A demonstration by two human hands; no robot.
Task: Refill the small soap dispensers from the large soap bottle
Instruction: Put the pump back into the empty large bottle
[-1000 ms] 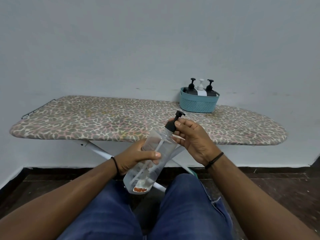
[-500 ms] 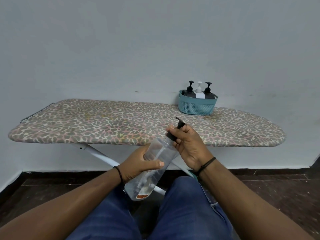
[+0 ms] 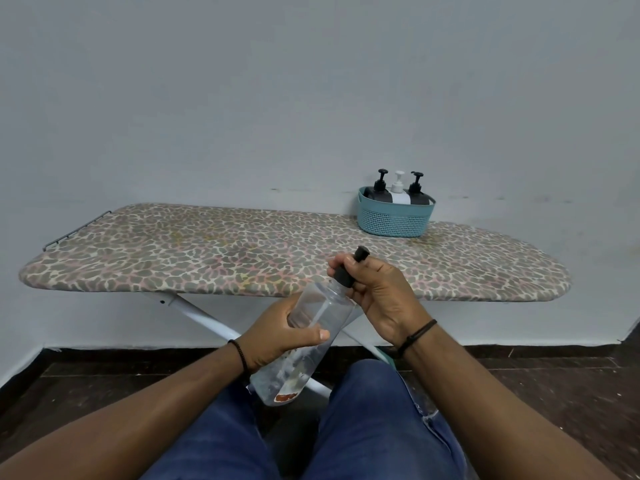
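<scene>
A large clear plastic soap bottle point(image 3: 313, 327) lies tilted over my lap, its base low and its neck pointing up to the right. My left hand point(image 3: 277, 336) grips its body from the left. The fingers of my right hand point(image 3: 375, 294) are curled round the bottle's black pump cap point(image 3: 346, 275), whose nozzle sticks out above them. Three small dispensers, two black point(image 3: 381, 188) point(image 3: 417, 190) and one white point(image 3: 399, 190), stand in a teal basket point(image 3: 394, 220) at the back of the ironing board.
The ironing board point(image 3: 207, 251) with a leopard-print cover stands across in front of me against a pale wall, on white crossed legs point(image 3: 204, 317). My knees in blue jeans point(image 3: 374, 420) are below the bottle. Dark floor lies on both sides.
The bottle and both hands have dropped slightly and shifted in view as the camera tilted up. My right hand has turned round the pump cap.
</scene>
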